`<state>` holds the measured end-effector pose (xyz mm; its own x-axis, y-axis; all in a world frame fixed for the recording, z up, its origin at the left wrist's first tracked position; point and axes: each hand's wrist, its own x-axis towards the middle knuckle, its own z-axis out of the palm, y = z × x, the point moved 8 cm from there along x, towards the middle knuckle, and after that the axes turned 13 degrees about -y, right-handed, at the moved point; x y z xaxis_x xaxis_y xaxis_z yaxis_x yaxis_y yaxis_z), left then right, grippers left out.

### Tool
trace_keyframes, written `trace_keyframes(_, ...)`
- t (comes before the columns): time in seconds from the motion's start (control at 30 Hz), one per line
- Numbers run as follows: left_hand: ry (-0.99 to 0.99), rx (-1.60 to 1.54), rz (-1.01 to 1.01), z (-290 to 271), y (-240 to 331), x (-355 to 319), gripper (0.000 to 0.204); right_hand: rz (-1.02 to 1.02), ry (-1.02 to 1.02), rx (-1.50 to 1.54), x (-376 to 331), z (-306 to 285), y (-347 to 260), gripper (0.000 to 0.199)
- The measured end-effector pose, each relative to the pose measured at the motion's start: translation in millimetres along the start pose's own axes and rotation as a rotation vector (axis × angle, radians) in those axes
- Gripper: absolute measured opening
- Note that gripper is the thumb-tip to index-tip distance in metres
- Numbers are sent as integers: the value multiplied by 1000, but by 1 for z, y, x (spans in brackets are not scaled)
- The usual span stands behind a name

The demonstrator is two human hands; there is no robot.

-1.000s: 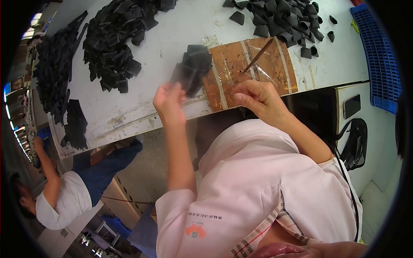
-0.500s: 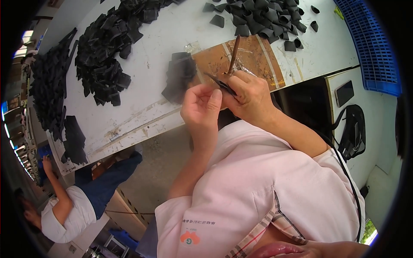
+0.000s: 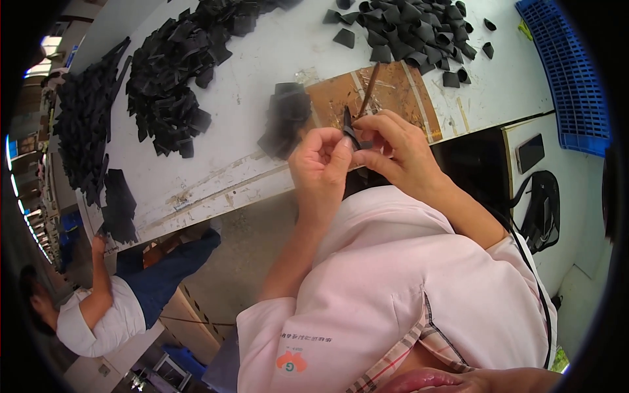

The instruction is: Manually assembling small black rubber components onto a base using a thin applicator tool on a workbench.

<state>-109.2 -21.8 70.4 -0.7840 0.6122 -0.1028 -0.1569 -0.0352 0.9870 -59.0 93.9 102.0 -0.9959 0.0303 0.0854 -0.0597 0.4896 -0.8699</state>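
A small black piece of sheet material, folded or curled to a point, is held between my two hands above the board's near edge. My left hand pinches it between thumb and fingers. The curved fingers and thumb of my right hand grip its right side. Just beyond my right fingertips, a thin brown stick slants over the brown board; its lower end is partly hidden. Left of my left hand lies a stack of flat black pieces.
Flat black pieces are heaped at left, with longer dark strips beyond. Curled black pieces form a pile at the far right, near a blue plastic basket. A phone rests at right. Another person is at lower left.
The black piece now points more upright between my hands. My right hand's fingers have opened out from a tighter grip. The other person's hand has moved up to the table corner.
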Motion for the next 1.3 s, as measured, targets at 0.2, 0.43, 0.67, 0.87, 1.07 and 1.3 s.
trace_keyframes(0.2,-39,309,165,13,16,0,8,-133,73,-11,2,-8,-11,8)
trace_keyframes(0.43,215,361,186,3,-7,-6,7,-274,89,-566,-1,16,-19,19)
trace_keyframes(0.67,-91,-776,-123,15,-25,10,22,55,64,115,3,-2,31,11)
trace_keyframes(0.87,38,-129,68,16,10,6,15,290,-88,1543,-7,29,49,6)
trace_keyframes(1.07,167,-363,86,-11,7,30,6,151,-151,1179,-3,-15,21,17)
trace_keyframes(1.3,-187,-439,72,37,32,24,11,75,-92,1173,17,-22,4,21)
